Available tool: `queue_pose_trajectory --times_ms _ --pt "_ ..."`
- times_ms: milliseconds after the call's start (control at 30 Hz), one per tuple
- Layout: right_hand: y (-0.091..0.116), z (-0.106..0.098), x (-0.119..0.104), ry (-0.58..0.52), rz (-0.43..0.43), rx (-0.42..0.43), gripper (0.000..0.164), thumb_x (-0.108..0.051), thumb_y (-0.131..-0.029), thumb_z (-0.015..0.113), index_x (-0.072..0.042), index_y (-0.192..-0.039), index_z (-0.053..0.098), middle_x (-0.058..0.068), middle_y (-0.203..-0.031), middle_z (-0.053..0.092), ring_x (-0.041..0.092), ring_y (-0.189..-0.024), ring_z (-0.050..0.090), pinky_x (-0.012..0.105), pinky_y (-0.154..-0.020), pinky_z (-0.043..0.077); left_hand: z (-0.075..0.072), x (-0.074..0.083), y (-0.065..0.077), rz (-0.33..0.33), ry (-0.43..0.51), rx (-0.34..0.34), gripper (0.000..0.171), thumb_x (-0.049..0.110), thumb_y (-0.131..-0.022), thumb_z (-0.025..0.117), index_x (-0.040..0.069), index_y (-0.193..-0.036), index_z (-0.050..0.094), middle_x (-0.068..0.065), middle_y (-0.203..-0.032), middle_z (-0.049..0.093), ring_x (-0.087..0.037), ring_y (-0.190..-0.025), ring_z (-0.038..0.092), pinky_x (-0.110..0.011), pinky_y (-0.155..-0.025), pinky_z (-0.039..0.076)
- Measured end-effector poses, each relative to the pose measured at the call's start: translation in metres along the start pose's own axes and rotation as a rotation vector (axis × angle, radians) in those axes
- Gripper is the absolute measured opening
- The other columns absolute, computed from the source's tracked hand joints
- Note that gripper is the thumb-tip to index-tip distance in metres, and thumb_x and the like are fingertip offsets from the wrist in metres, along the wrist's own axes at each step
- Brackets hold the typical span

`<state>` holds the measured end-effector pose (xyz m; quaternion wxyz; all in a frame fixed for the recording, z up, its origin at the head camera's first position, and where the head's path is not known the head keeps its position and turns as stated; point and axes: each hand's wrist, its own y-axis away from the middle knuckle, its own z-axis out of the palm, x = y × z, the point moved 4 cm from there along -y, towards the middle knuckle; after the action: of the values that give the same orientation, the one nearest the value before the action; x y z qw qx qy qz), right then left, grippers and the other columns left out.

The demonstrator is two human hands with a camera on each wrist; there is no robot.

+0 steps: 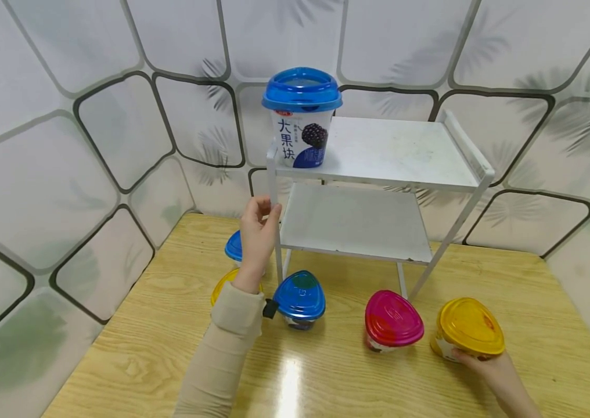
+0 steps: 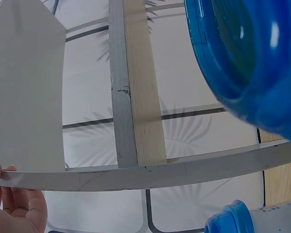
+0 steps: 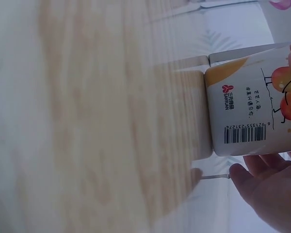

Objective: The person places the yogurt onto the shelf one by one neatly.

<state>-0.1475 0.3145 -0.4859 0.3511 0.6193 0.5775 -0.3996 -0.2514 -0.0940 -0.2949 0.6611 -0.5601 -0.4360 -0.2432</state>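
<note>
Rack (image 1: 358,217) at my left hand (image 1: 259,237); I pinch its post (image 1: 274,187). Well apart, yellow cup (image 3: 240,109) in my right hand (image 1: 490,368), clamped round sides. Best squeeze lightly below lid (image 1: 471,324), hold it level, let left steady rack.

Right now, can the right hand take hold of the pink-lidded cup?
Probably not yet: the right hand holds the yellow-lidded cup. Otherwise, the pink-lidded cup stands close by, with nothing visible between the cups.
</note>
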Motion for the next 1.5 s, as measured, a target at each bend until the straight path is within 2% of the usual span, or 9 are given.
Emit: queue_pose_trajectory --times_ms 133,233,367,433,767,1167,1367,1500 --pt "0.000 0.000 0.001 0.003 0.002 0.012 0.040 -0.007 -0.079 0.066 -0.018 -0.111 0.045 -0.025 -0.094 0.050 -0.008 -0.085 0.046 0.009 -0.071 0.035 0.000 -0.002 -0.001 -0.012 0.007 -0.003 0.012 -0.004 -0.086 0.052 -0.011 -0.094 0.049 -0.022 -0.089 0.052 -0.028 -0.083 0.052 -0.023 -0.072 0.043" --pt "0.001 0.000 0.002 0.002 0.013 0.017 0.041 -0.007 -0.078 0.066 -0.019 -0.111 0.045 -0.026 -0.094 0.050 -0.009 -0.085 0.045 0.008 -0.071 0.035 0.000 -0.010 -0.002 -0.004 0.011 0.000 0.012 -0.002 -0.086 0.053 -0.010 -0.095 0.049 -0.021 -0.089 0.053 -0.026 -0.083 0.052 -0.022 -0.072 0.043" --pt "0.000 0.000 0.003 0.010 0.027 0.017 0.040 -0.009 -0.078 0.067 -0.018 -0.111 0.045 -0.026 -0.093 0.049 -0.009 -0.085 0.046 0.008 -0.071 0.035 0.000 -0.008 -0.002 0.006 0.013 0.005 0.012 -0.003 -0.086 0.053 -0.011 -0.094 0.049 -0.021 -0.089 0.053 -0.027 -0.083 0.052 -0.018 -0.069 0.042" --pt "0.001 0.000 0.003 0.015 0.030 0.019 0.040 -0.009 -0.078 0.067 -0.017 -0.111 0.045 -0.026 -0.093 0.049 -0.009 -0.085 0.046 0.009 -0.071 0.035 0.000 0.001 0.000 0.000 0.013 0.004 0.012 -0.005 -0.085 0.052 -0.012 -0.093 0.049 -0.024 -0.089 0.052 -0.030 -0.083 0.051 -0.018 -0.069 0.041" --pt "0.002 0.002 0.000 0.046 0.043 0.024 0.044 -0.011 -0.076 0.069 -0.008 -0.112 0.044 -0.027 -0.092 0.049 -0.010 -0.085 0.045 0.009 -0.071 0.035 0.000 0.000 0.000 0.005 0.012 -0.001 0.011 -0.005 -0.085 0.052 -0.012 -0.093 0.049 -0.022 -0.088 0.052 -0.029 -0.082 0.051 -0.020 -0.069 0.041" --pt "0.004 0.002 -0.008 0.036 0.031 0.029 0.044 -0.010 -0.078 0.068 -0.015 -0.113 0.042 -0.027 -0.094 0.048 -0.010 -0.085 0.045 0.010 -0.070 0.037 0.000 -0.001 0.000 -0.001 0.010 -0.004 0.012 -0.004 -0.086 0.052 -0.011 -0.095 0.049 -0.022 -0.089 0.052 -0.028 -0.083 0.051 -0.021 -0.070 0.041" --pt "0.005 -0.003 -0.018 -0.042 -0.056 0.040 0.046 0.002 -0.077 0.065 -0.022 -0.111 0.045 -0.024 -0.096 0.052 -0.009 -0.087 0.047 0.008 -0.071 0.037 0.000 -0.001 0.000 -0.005 0.008 0.000 0.012 -0.004 -0.086 0.053 -0.012 -0.094 0.049 -0.023 -0.089 0.052 -0.029 -0.083 0.051 -0.021 -0.070 0.041" --pt "0.004 -0.007 -0.026 0.010 -0.066 0.054 0.047 -0.001 -0.077 0.066 -0.022 -0.113 0.044 -0.025 -0.097 0.049 -0.010 -0.087 0.046 0.007 -0.071 0.036 0.000 0.001 0.001 -0.005 0.002 0.004 0.012 -0.004 -0.085 0.053 -0.011 -0.094 0.049 -0.022 -0.089 0.052 -0.028 -0.082 0.051 -0.021 -0.070 0.041"
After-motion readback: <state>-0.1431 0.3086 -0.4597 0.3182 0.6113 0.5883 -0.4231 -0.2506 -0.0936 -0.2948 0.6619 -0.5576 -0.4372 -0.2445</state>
